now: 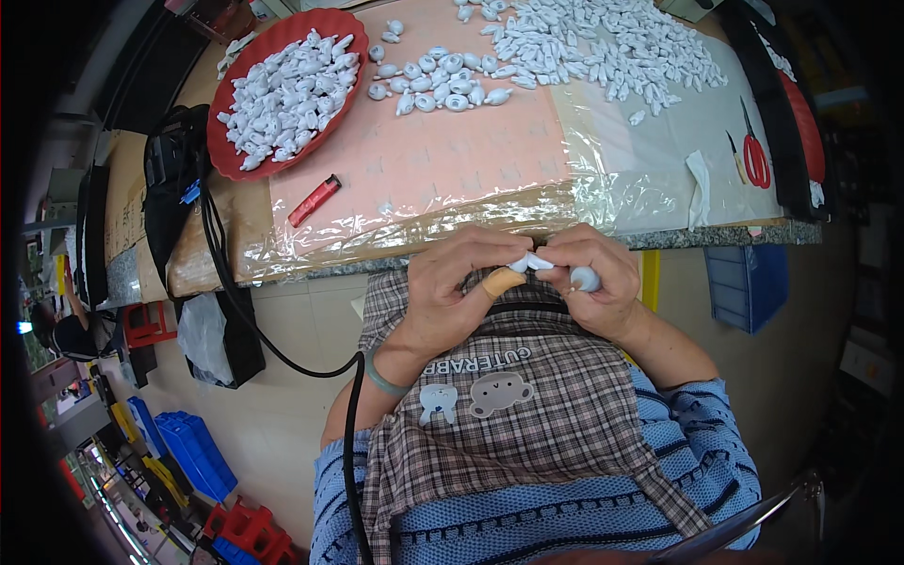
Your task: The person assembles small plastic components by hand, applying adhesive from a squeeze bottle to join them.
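Note:
My left hand [452, 282] and my right hand [603, 282] meet in front of my apron, just off the table's near edge. Between their fingertips is a small white plastic piece [539, 261], pinched from both sides. A pale grey-white rounded piece [585, 279] also sits in the curled fingers of my right hand. A tan cover [503, 281] wraps my left thumb. Beyond my hands, a group of similar rounded white pieces [443, 80] lies on the table's pink sheet [452, 160]. The fingers hide part of what they hold.
A red scalloped tray [223, 151] full of white pieces stands at the far left. Across the back right spreads a heap of small white parts [603, 47]. A red lighter [314, 201], red-handled scissors [756, 160] and a black cable [273, 344] are nearby.

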`<act>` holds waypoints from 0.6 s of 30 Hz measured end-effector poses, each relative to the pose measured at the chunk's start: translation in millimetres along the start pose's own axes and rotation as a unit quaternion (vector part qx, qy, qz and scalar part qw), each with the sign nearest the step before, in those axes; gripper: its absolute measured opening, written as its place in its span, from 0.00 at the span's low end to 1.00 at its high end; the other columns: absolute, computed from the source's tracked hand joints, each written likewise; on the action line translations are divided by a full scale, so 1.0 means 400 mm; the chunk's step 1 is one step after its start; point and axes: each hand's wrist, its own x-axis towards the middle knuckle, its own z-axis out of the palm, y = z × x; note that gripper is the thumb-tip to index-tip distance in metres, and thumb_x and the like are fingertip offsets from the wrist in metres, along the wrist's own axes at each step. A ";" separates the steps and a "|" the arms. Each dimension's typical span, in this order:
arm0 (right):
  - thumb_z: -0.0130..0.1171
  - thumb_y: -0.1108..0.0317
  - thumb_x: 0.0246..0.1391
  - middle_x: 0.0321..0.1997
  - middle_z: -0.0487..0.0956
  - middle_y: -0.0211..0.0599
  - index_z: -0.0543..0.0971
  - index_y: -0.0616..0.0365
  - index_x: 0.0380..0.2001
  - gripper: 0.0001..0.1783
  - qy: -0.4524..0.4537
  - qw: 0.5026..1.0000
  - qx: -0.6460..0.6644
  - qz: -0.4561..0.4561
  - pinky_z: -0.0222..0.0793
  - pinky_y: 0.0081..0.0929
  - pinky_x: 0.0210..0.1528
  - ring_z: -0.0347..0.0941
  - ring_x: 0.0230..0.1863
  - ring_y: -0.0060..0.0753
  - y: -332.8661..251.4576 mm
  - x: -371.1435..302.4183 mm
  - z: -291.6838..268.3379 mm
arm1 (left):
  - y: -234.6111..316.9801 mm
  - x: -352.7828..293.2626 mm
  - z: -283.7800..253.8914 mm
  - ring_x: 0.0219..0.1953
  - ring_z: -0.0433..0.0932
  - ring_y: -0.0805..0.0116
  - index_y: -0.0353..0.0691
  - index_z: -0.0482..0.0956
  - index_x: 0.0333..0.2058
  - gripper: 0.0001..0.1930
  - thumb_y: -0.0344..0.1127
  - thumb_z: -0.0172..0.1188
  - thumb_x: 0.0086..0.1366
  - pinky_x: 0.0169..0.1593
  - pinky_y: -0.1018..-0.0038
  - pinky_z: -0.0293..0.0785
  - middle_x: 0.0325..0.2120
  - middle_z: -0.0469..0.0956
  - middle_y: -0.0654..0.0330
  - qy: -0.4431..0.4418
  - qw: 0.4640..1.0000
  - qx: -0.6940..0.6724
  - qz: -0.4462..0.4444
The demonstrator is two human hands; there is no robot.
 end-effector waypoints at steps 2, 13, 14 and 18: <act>0.66 0.77 0.46 0.28 0.79 0.41 0.77 0.62 0.32 0.09 0.005 1.000 -0.006 -0.012 0.70 0.24 0.27 0.76 0.26 0.34 0.005 -0.006 0.004 | 0.005 0.000 -0.003 0.40 0.81 0.61 0.34 0.80 0.38 0.11 0.24 0.65 0.54 0.43 0.72 0.77 0.38 0.81 0.52 -0.009 1.000 0.014 0.012; 0.65 0.76 0.49 0.27 0.78 0.41 0.77 0.62 0.32 0.08 0.038 0.997 -0.029 -0.059 0.71 0.26 0.26 0.77 0.27 0.37 0.013 -0.023 0.021 | 0.015 -0.004 -0.004 0.40 0.81 0.61 0.32 0.80 0.37 0.10 0.23 0.65 0.54 0.42 0.73 0.78 0.37 0.80 0.47 -0.023 0.998 0.055 0.036; 0.65 0.76 0.49 0.27 0.78 0.41 0.76 0.62 0.32 0.08 0.040 0.997 -0.032 -0.063 0.71 0.26 0.25 0.77 0.27 0.37 0.014 -0.023 0.022 | 0.014 -0.004 -0.004 0.40 0.81 0.61 0.32 0.80 0.37 0.10 0.23 0.65 0.54 0.42 0.73 0.78 0.37 0.80 0.47 -0.023 0.998 0.054 0.036; 0.65 0.76 0.48 0.26 0.79 0.41 0.76 0.63 0.32 0.08 0.041 0.996 -0.039 -0.065 0.71 0.26 0.25 0.77 0.26 0.37 0.017 -0.025 0.022 | 0.014 -0.004 -0.004 0.41 0.81 0.60 0.32 0.80 0.37 0.10 0.23 0.65 0.54 0.42 0.73 0.78 0.37 0.80 0.47 -0.024 0.998 0.046 0.030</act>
